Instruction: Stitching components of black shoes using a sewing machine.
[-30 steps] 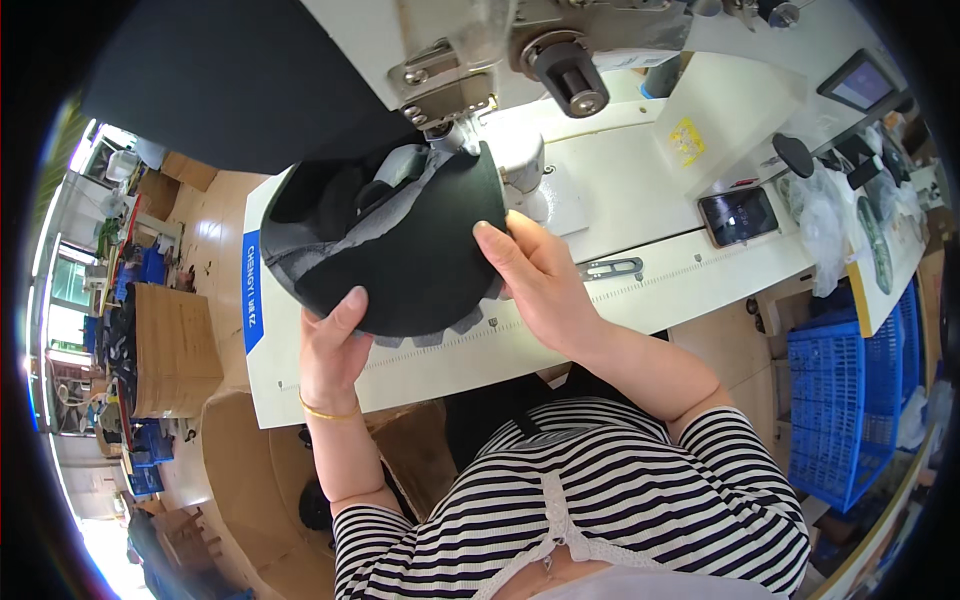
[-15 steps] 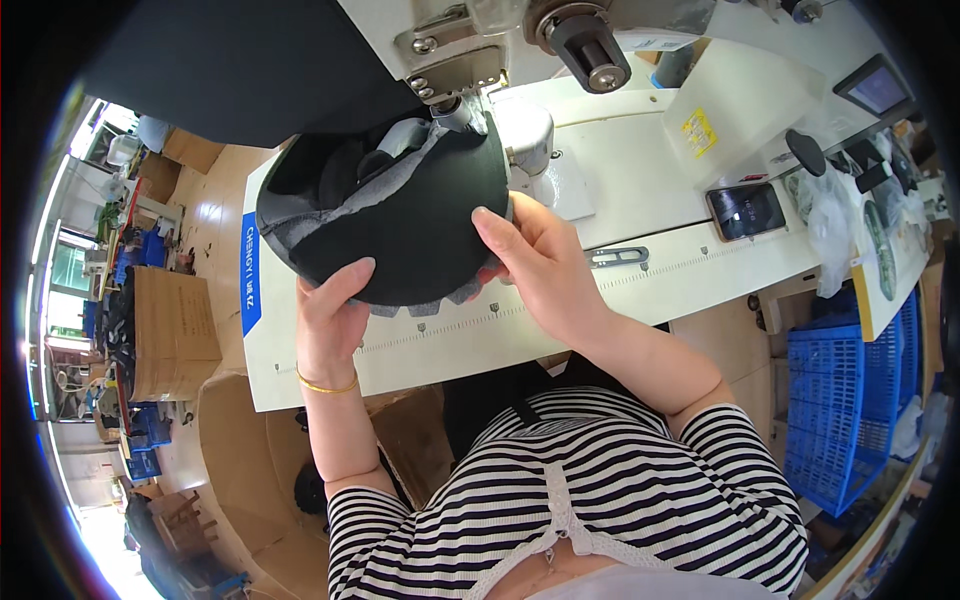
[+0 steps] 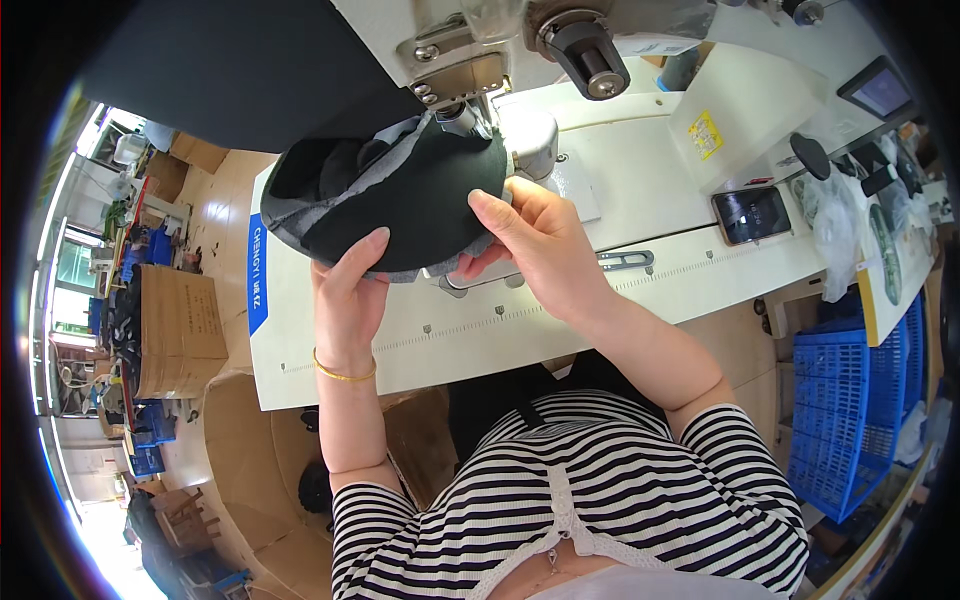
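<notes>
Left hand: the left hand (image 3: pixel 348 290) grips the near left rim of the dark cap piece (image 3: pixel 400 195), thumb lying on top, the other fingers hidden beneath; a gold bangle (image 3: pixel 343 371) circles the wrist.
Right hand: the right hand (image 3: pixel 535 240) pinches the piece's near right edge, thumb on top, fingers curled under it.
Cap piece: black cloth with grey lining, held over the far left part of the white table (image 3: pixel 520 310), its far edge tucked under the head of the sewing machine (image 3: pixel 470 50).
Change: against half a second ago both hands sit closer to the machine head, and the piece has turned so that its dark face fills more of the view.
Table, right end: a phone (image 3: pixel 752 213) lies flat, a yellow label (image 3: pixel 705 135) beyond it.
Beside the table: a blue crate (image 3: pixel 850 420) off the right end, cardboard boxes (image 3: pixel 180 330) off the left.
</notes>
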The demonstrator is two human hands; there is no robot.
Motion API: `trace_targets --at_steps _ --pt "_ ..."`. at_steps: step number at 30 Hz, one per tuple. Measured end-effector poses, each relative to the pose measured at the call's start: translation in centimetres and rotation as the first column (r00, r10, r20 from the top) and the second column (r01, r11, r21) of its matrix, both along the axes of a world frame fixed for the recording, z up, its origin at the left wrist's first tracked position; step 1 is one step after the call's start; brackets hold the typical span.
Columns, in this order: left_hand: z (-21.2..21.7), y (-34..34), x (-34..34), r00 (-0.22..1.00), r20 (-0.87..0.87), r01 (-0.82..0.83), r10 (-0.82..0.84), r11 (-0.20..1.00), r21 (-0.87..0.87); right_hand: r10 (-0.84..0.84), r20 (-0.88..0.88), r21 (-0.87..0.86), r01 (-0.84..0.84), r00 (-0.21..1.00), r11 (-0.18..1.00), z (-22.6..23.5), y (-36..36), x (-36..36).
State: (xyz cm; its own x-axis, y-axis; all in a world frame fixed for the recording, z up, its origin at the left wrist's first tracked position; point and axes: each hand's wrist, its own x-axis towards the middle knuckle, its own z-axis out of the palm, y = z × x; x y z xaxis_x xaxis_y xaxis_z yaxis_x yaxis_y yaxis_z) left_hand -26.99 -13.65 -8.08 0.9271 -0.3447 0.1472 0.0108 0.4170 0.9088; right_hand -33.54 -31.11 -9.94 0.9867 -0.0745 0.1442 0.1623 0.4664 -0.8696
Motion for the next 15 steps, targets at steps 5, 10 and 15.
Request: trace_targets --at_steps 5,10,15 --pt "0.1 -0.5 0.2 1.0 -0.027 -0.007 0.006 1.0 -0.025 -0.006 0.036 0.05 0.004 0.999 0.999 0.1 0.0 0.2" --pt "-0.4 -1.4 -0.5 0.997 0.009 -0.08 0.081 0.996 -0.045 -0.02 0.013 0.078 0.019 1.0 0.997 0.1 -0.1 0.5" --pt "-0.6 -2.8 -1.4 0.99 0.043 -0.131 0.134 0.989 -0.068 -0.028 0.033 0.04 0.026 0.999 0.999 -0.1 -0.3 0.6"
